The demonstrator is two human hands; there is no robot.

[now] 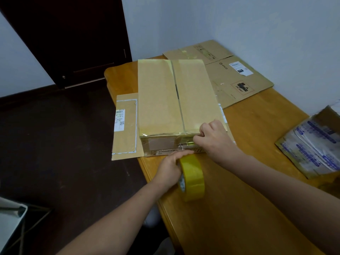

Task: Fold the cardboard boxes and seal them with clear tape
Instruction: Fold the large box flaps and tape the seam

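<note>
A closed cardboard box (pixel 174 96) stands on the wooden table (pixel 248 199), its two top flaps meeting along a middle seam with tape over them. My left hand (pixel 170 168) grips a yellowish roll of clear tape (pixel 192 178) just in front of the box's near face. A strip of tape runs from the roll up to that face. My right hand (pixel 213 138) has its fingers curled at the near top edge of the box, pinching the tape end against the cardboard.
A flattened box with a white label (pixel 126 126) lies under the left side of the folded box and overhangs the table edge. More flattened cardboard (pixel 237 78) lies at the back right. A taped parcel (pixel 316 142) sits at the right edge. Dark floor lies to the left.
</note>
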